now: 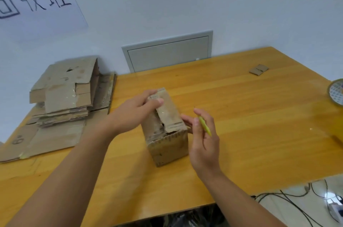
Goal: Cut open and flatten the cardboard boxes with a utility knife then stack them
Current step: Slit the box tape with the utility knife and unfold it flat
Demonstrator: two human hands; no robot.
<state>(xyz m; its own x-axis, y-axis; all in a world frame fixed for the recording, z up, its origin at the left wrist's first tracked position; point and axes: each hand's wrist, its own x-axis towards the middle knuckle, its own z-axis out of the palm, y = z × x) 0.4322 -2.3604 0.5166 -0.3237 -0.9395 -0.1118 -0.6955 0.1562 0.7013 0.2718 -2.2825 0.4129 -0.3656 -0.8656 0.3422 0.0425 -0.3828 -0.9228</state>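
While the left hand (138,108) grips a top flap of the small box (167,130) mid-bench, right of the flattened stack (63,100), the right hand (203,141) beside it, pinching the yellow-green knife (204,126), should slit seams away from those fingers.

Your small brown box (168,145) stands mid-table, its top flaps torn and partly lifted. Your yellow-green knife (204,125) is just right of it. Flattened boxes (63,96) lie piled far left.

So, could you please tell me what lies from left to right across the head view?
Stack of flattened brown cardboard → left hand → small upright cardboard box → right hand holding yellow-green utility knife → small cardboard scrap → patterned plate.
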